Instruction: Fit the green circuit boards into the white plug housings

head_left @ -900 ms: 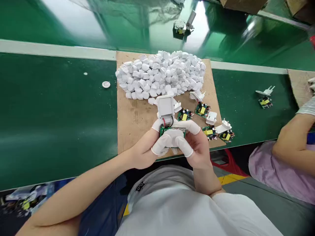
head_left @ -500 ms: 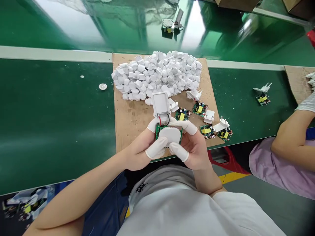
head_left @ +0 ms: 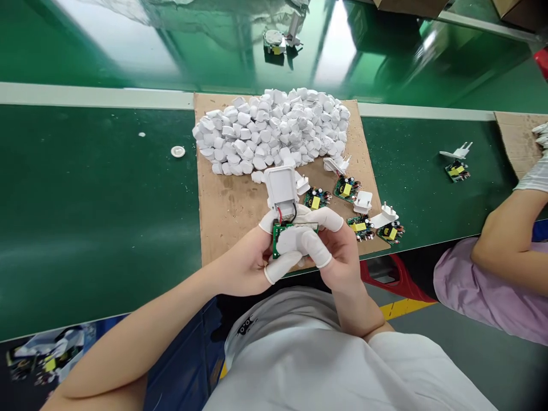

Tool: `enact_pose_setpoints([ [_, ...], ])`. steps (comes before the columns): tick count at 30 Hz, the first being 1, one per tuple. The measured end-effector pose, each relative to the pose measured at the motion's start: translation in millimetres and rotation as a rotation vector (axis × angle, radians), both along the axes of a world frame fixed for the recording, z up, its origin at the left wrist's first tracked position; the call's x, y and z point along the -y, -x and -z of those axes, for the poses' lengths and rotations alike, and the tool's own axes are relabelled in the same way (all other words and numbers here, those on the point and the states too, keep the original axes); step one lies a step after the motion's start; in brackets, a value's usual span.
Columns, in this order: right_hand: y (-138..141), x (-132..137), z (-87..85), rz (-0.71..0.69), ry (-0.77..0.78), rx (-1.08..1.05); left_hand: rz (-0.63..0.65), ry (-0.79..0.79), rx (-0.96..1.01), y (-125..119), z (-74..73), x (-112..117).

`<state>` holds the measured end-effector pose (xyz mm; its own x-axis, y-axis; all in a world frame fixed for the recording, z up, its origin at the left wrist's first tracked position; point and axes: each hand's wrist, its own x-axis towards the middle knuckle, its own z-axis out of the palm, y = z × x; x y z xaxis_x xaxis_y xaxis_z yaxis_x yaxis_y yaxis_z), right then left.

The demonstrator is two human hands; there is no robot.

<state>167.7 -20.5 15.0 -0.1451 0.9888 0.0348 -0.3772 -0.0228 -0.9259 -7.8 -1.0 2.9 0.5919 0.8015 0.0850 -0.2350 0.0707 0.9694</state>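
Observation:
Between my two hands is a green circuit board (head_left: 276, 246), joined by red and black wires to a white plastic plug housing (head_left: 282, 185) that stands up beyond it. A flattened lump of white putty (head_left: 287, 240) lies on the board's face. My left hand (head_left: 246, 254) grips the board's left side, its thumb along the lower edge. My right hand (head_left: 342, 245) holds the right side, with its thumb pressed on the putty. White finger cots cover the thumbs and some fingertips. Fingers behind the board are partly hidden.
A heap of white putty lumps (head_left: 274, 131) covers the back of a cardboard sheet (head_left: 226, 222). Several wired boards with plugs (head_left: 359, 225) lie at its right. Another board assembly (head_left: 276, 43) moves along the far green surface. A co-worker's arm (head_left: 509, 222) is at the right.
My right thumb has moved up and left onto the putty, while my left thumb has slid to the board's lower edge. The assembly on the far surface has shifted left.

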Motion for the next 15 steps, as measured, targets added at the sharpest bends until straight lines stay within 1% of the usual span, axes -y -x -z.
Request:
enact_pose_setpoints([
  [3,4.1,-0.3,-0.4,0.026,0.001,0.002,0.008,0.025,0.005,-0.2,2.2,1.6],
  [5,5.1,-1.1,-1.2,0.02,-0.005,0.001,-0.001,0.071,0.022,-0.4,0.6,1.1],
  [7,5.9,-2.6,-1.4,0.045,-0.039,0.011,-0.026,0.082,0.063,-1.1,-1.6,0.0],
  [10,8.6,-4.9,1.8,0.089,-0.056,0.033,-0.082,0.038,0.104,-2.5,-1.9,-1.5],
  [13,13.1,-6.9,7.6,0.083,-0.016,0.041,-0.128,-0.011,0.028,-2.7,2.5,-2.1],
  [15,15.9,-8.0,10.3,0.104,-0.012,0.03,-0.126,-0.042,-0.02,-2.3,6.5,-2.7],
])
